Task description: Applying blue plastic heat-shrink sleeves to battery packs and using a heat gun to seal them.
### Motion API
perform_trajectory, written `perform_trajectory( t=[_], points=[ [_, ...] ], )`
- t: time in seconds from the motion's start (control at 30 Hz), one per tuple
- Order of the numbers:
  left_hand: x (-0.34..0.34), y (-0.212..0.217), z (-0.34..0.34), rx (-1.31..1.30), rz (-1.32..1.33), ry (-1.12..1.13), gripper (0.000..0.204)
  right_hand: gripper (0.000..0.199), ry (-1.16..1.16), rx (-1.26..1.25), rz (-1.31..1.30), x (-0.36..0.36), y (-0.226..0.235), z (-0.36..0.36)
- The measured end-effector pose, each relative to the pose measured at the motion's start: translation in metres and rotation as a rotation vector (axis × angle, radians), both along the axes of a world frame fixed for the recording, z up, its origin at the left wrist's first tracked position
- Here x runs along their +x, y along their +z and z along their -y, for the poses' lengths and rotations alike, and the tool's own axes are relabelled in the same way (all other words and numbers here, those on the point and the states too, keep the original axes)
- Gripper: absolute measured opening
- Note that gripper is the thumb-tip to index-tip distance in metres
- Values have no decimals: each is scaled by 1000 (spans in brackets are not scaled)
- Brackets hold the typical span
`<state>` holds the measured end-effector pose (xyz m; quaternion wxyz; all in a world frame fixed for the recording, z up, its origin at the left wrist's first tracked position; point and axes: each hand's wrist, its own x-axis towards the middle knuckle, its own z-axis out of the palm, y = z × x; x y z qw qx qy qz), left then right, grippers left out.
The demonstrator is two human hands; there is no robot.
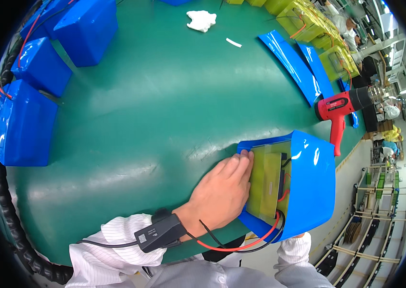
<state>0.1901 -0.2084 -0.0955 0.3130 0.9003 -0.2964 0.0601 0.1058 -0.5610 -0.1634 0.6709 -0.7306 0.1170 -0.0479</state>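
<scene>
A yellow-green battery pack (pixel 264 180) with red and black wires (pixel 234 249) sits inside a loose blue plastic sleeve (pixel 312 185) near the front right edge of the table. My left hand (pixel 224 189) lies against the pack's left end, its fingers stretched out and close together, fingertips at the sleeve's opening. Behind the sleeve, my right hand (pixel 300 235) is almost wholly hidden; just a sliver of it shows above the white cuff, so its fingers cannot be made out. The wire ends hang out of the sleeve toward my left wrist.
Just beyond the sleeve lies a red and black heat gun (pixel 336 108). Flat blue sleeves (pixel 292 67) and several yellow-green packs (pixel 335 62) line the far right. Several blue-wrapped packs (pixel 30 127) stand along the left edge. A crumpled white cloth (pixel 201 21) rests at the back.
</scene>
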Motion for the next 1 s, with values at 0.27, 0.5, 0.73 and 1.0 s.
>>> perform_trajectory(
  t=[0.27,0.5,0.73,1.0],
  points=[
    [32,16,-45,-87,-273,-331,84,54,34,-94,10,54,24,23],
    [26,20,-37,-71,-302,-266,93,55,85,-209,53,148,45,51],
    [25,23,-31,-38,-349,-228,96,56,129,-217,55,198,42,60],
    [22,21,-27,-13,-374,-213,95,56,132,-204,43,202,30,60]
  ],
)
